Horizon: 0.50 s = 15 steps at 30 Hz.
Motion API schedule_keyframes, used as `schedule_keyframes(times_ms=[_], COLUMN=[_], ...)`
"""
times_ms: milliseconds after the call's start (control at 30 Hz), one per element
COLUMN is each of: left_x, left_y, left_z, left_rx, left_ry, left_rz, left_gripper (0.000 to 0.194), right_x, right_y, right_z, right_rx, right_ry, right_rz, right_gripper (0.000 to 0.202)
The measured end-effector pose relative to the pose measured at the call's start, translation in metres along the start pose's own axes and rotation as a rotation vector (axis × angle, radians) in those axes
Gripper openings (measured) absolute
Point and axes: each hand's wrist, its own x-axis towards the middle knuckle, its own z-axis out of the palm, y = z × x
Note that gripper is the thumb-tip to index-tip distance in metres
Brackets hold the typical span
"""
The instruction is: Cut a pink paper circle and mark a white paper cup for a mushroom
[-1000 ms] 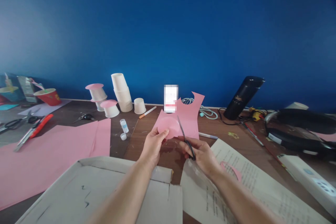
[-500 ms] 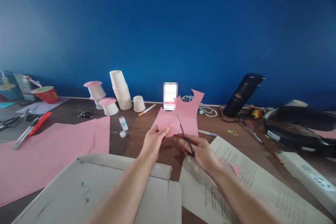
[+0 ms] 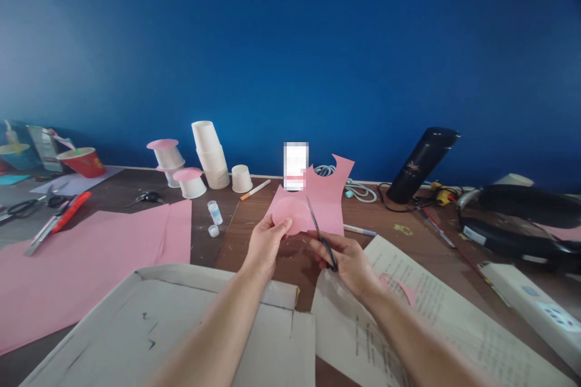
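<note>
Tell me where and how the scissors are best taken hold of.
I'd take the scissors by their black handles, from the near right side, as the right hand does: the handles point back toward that hand, while the slim blade end points away, beside the pink disc that the left hand holds.

This looks like a craft spot on a wood-grain desk [image 3: 290, 266] against a blue wall [image 3: 290, 54]; home, school or office, I cannot tell. The cut pink paper [image 3: 285, 213], scissors [image 3: 317, 230], stacked white paper cups [image 3: 213, 166] and larger pink sheets [image 3: 100, 260] show handicraft; printed pages [image 3: 436, 290], a dark flask [image 3: 420, 166] and 1 power strip [image 3: 531, 302] suit everyday desk use.
</note>
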Motion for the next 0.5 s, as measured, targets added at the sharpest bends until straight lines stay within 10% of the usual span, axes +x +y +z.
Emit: schedule_keyframes(times_ms=[500], left_x=[-0.0013], left_y=[0.0039], left_z=[0.001], left_rx=[0.038], left_ry=[0.008], left_rz=[0.065], left_gripper=[0.021], right_x=[-0.0007], right_y=[-0.0019], right_z=[0.0024], right_rx=[-0.003], right_ry=[0.005], right_rz=[0.018], right_gripper=[0.047])
